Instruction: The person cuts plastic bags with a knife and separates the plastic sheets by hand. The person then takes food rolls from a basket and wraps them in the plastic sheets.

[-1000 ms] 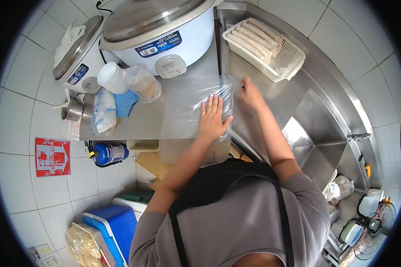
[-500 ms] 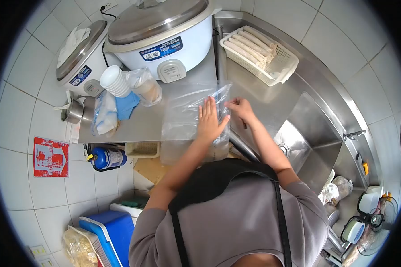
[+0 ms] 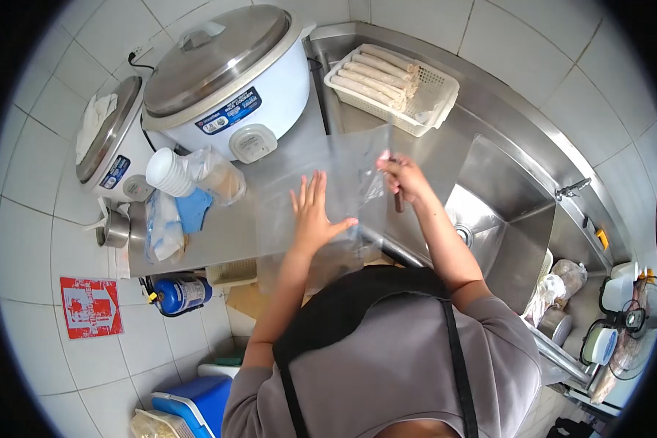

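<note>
Since the half-second-earlier view, the right hand [image 3: 404, 179] has drawn away from the left hand [image 3: 314, 219], and the gap between the two has widened. The clear plastic sheet [image 3: 350, 175] now reaches further to the right with it, its far right corner standing out beyond the fingertips. The left hand has kept about the same place over the sheet, the thumb spread wider. Camera view also shifted, so small offsets are not trusted. Judgement: the left side appears to serve as the hold-down and the right as the moving side — the film is being worked from its right edge.

Position of the sheet: on the metal counter [image 3: 212, 244], its near part hanging past the front edge towards the black apron [image 3: 358, 299]. It lies beneath the left hand; its crumpled right part comes up to the right thumb and forefinger.

Fingers, left: straight and spread apart, palm down, gripping nothing. Whether the palm presses on the film or sits just over it, cannot tell. Fingers, right: curled round a slim dark handle [image 3: 398, 202] that sticks out below the fist — its other end not made out. The thumb and forefinger meet at the film; a firm pinch looks likely but is unconfirmed.

Nearby: rice cooker [image 3: 285, 80] beyond the sheet, basket [image 3: 445, 102] of pale rolls [image 3: 379, 77] beyond the right hand.
</note>
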{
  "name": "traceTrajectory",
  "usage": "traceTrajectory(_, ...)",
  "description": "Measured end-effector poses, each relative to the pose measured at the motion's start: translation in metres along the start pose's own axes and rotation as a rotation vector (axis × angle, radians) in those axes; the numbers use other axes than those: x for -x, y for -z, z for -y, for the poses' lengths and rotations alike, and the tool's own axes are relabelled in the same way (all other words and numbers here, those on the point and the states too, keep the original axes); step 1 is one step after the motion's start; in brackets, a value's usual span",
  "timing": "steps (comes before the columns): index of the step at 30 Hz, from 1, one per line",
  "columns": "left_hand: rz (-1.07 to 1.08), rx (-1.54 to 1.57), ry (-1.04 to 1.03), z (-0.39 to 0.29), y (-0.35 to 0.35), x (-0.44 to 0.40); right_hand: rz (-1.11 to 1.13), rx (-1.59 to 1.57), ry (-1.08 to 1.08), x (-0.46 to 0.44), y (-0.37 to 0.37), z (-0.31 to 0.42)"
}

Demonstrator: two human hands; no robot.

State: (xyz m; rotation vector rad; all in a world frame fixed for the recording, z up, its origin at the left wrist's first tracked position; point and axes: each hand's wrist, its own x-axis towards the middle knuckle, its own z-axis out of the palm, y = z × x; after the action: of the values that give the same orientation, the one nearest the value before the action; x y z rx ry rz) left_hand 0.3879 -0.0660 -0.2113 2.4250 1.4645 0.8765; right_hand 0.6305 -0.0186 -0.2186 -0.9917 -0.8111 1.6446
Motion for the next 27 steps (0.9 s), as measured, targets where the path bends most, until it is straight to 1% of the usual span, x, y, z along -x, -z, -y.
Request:
traceTrajectory(1, 0.057, -0.049, 0.025, 0.002, 0.0, -0.002, -0.03, -0.075, 0.008, 0.001, 0.009, 0.006)
traceTrajectory(4, 0.262, 0.042, 0.059, 0.009, -0.009, -0.009, -0.145, -0.149, 0.032, -0.001, 0.034, 0.012)
traceTrajectory(7, 0.307, 0.06, 0.026, -0.005, -0.011, -0.022, -0.108, -0.155, 0.049, 0.006, 0.046, 0.025)
traceTrajectory(10, 0.319, 0.321, 0.075, -0.001, -0.013, -0.027, -0.068, -0.063, 0.094, 0.012, 0.048, 0.039)
traceTrajectory(11, 0.323, 0.24, 0.07, 0.001, -0.008, -0.027, -0.05, 0.084, 0.105, 0.012, 0.054, 0.039)
traceTrajectory(13, 0.336, 0.086, 0.055, -0.001, 0.028, -0.019, -0.052, 0.179, 0.035, 0.022, 0.044, 0.041)
traceTrajectory(15, 0.387, -0.041, 0.055, 0.023, 0.045, 0.0, -0.055, 0.313, -0.039, 0.029, 0.046, 0.033)
traceTrajectory(17, 0.243, -0.253, 0.008, 0.042, 0.052, 0.042, -0.153, 0.531, -0.052, 0.034, 0.046, 0.024)
traceTrajectory(18, 0.207, -0.3, -0.015, 0.049, 0.048, 0.051, -0.2, 0.638, -0.058, 0.036, 0.046, 0.02)
traceTrajectory(19, 0.17, -0.347, -0.037, 0.057, 0.046, 0.06, -0.197, 0.633, -0.067, 0.038, 0.046, 0.015)
traceTrajectory(21, 0.176, -0.318, -0.067, 0.063, 0.042, 0.068, -0.15, 0.607, -0.123, 0.039, 0.05, 0.011)
traceTrajectory(22, 0.255, -0.259, -0.081, 0.063, 0.047, 0.07, -0.124, 0.595, -0.155, 0.04, 0.051, 0.008)
traceTrajectory(24, 0.4, -0.139, -0.108, 0.065, 0.057, 0.063, -0.132, 0.639, -0.135, 0.045, 0.049, 0.008)
traceTrajectory(27, 0.741, -0.176, -0.035, 0.072, 0.061, 0.043, -0.133, 0.675, -0.097, 0.048, 0.049, 0.011)
